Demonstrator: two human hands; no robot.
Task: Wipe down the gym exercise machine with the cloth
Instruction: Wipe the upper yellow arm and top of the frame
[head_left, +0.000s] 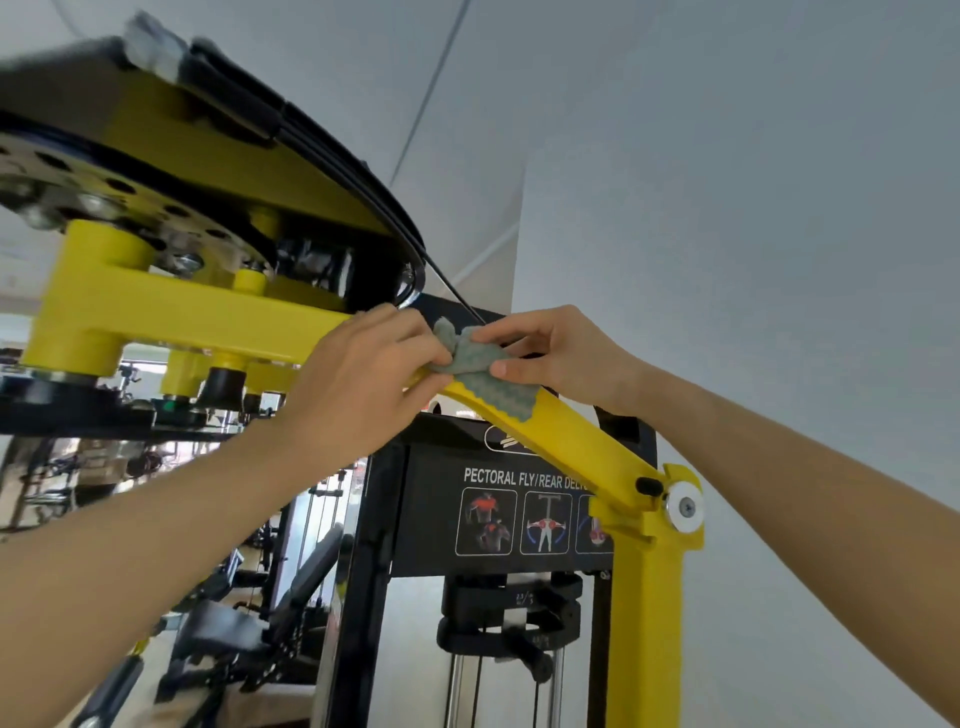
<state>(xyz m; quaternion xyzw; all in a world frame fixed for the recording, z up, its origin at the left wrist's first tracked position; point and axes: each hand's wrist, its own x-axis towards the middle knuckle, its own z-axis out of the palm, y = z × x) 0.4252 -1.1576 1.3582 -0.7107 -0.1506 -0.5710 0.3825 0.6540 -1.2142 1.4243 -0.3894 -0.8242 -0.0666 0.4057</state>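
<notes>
Yellow and black steel is filling the view as the gym machine (156, 312) is looming overhead, its pulley housing hanging up at the left against a pale grey wall (753, 208). Off to the lower left, a dark padded bench (223, 623) is sitting in the background, well apart from the action. A yellow arm (582, 441) of the machine is sloping down to the right, ending at an upright yellow post. Behind it, a black label panel (519, 514) is showing "PECTORAL FLY/REAR DEL…" and small exercise pictures. Both bare forearms are reaching up to that arm. The left hand (363, 379) is curling its fingers and pinching the left edge of the cloth (488, 379), while the right hand (561, 353) is nipping the other side between thumb and curled fingers. That grey-green, honeycomb-textured cloth is lying bunched on top of the yellow arm, between the two hands, its lower corner draping over the arm's side. Further down, a white round cap (684, 506) is sitting at the joint.
</notes>
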